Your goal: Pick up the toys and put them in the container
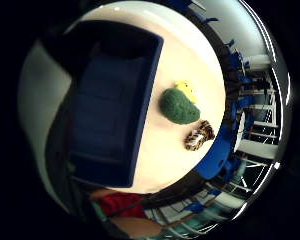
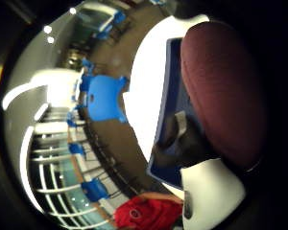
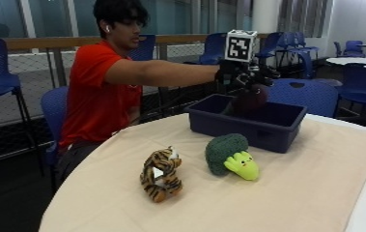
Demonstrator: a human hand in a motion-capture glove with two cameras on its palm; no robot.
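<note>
Tiger toy (image 3: 160, 174) nr bench's (image 3: 311, 193) front-left edge, broccoli toy (image 3: 231, 155) just beside it mid-bench, apart. Blue container (image 3: 253, 126) toward far edge. Right hand (image 3: 246, 76) over container, fingers curled round brown football toy (image 3: 252, 99), w/ ball's lower part inside bin.

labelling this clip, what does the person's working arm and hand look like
The right hand wears a black glove with black straps and white plastic at the palm. The arm is bare up to the short sleeve of a red t-shirt.

tiger (image 3: 161, 174) beside broccoli (image 3: 231, 155), before container (image 3: 246, 122)
</note>
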